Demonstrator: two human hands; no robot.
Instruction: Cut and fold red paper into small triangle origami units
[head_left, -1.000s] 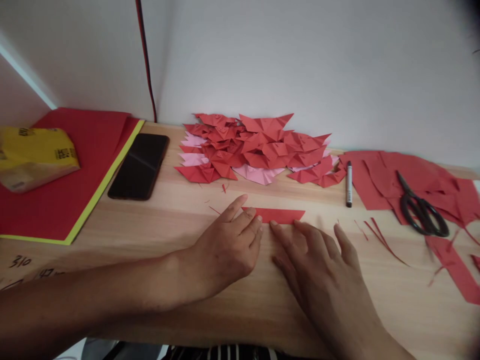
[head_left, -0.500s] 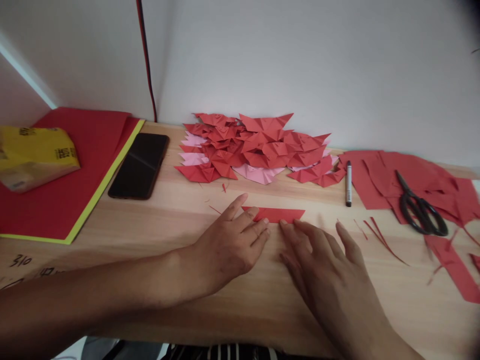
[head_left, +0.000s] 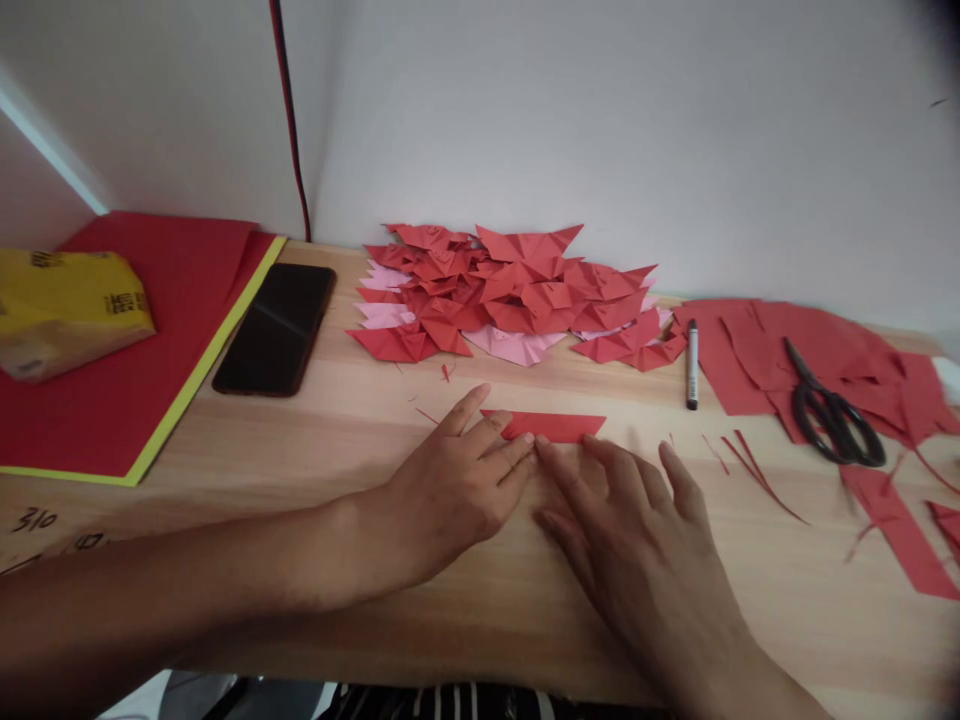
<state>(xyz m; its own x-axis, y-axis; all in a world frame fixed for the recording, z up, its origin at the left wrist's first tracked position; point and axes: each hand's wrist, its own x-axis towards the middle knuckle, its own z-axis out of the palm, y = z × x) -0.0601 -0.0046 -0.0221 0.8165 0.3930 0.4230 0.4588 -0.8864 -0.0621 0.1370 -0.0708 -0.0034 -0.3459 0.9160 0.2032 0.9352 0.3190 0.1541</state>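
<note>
A narrow strip of folded red paper [head_left: 559, 426], with slanted ends, lies flat on the wooden table in front of me. My left hand [head_left: 466, 478] rests over its left end, fingers spread and fingertips pressing on the paper. My right hand [head_left: 637, 530] has its fingers apart, with the index and middle fingertips at the paper's near edge. The right index fingertip is close beside the left fingertips. Behind the strip, red and pink folded paper shapes [head_left: 525, 290] are piled against the wall.
Scissors [head_left: 832, 410] lie on red paper sheets [head_left: 757, 385] at the right, near a marker [head_left: 692, 365]. Thin red offcuts [head_left: 757, 475] are scattered nearby. At the left are a phone [head_left: 276, 330], large red sheets [head_left: 195, 290] and a yellow packet [head_left: 75, 310].
My right index fingertip has slid left along the near edge of the strip, up to my left fingertips. My left hand stays in place on the paper.
</note>
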